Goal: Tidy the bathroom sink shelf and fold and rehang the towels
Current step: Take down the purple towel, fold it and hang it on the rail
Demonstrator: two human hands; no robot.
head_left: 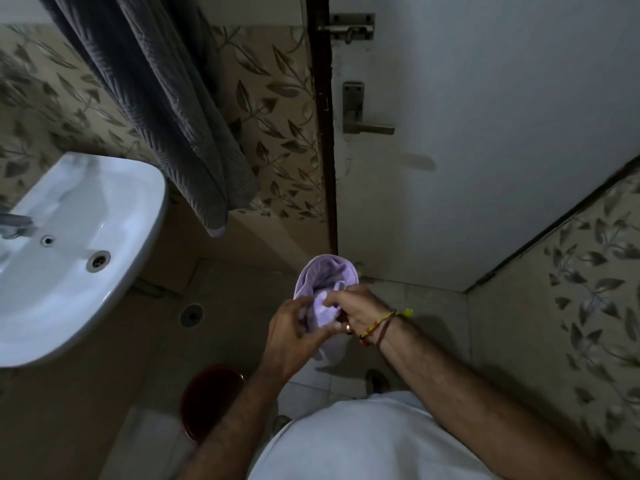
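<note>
A small lilac towel (pixel 322 277) is bunched up in front of my chest, over the floor. My left hand (pixel 294 336) grips its lower left part with curled fingers. My right hand (pixel 356 311), with thread bands on the wrist, pinches the cloth from the right. A grey ribbed towel (pixel 166 109) hangs against the leaf-patterned wall at upper left, its lower end reaching just above the sink's right side.
A white sink (pixel 104 271) juts out at left with a tap (pixel 17 225) at its edge. A white door (pixel 485 150) with latch and handle (pixel 363 128) stands ahead. A dark red bucket (pixel 207 400) sits on the floor by my left forearm.
</note>
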